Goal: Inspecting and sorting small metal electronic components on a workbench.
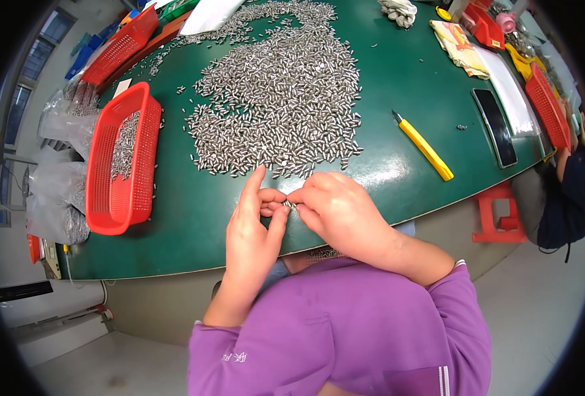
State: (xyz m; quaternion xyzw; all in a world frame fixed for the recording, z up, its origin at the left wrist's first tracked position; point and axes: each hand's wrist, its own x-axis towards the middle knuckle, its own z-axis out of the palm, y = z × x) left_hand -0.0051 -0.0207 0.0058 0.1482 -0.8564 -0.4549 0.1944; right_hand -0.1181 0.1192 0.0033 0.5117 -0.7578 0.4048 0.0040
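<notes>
Small metal pin (291,204) between both hands' fingertips (286,210)

Tiny metal piece (291,204) between the fingers (299,196), shape too small to tell

I see my left hand (251,221) and right hand (335,208) meeting at the near edge of the green worktop (398,79), pinching a small metal pin (290,204) between fingertips. Just beyond lies the pile of pins (279,99); a red basket (122,158) sits left, a yellow knife (424,146) right.
</notes>
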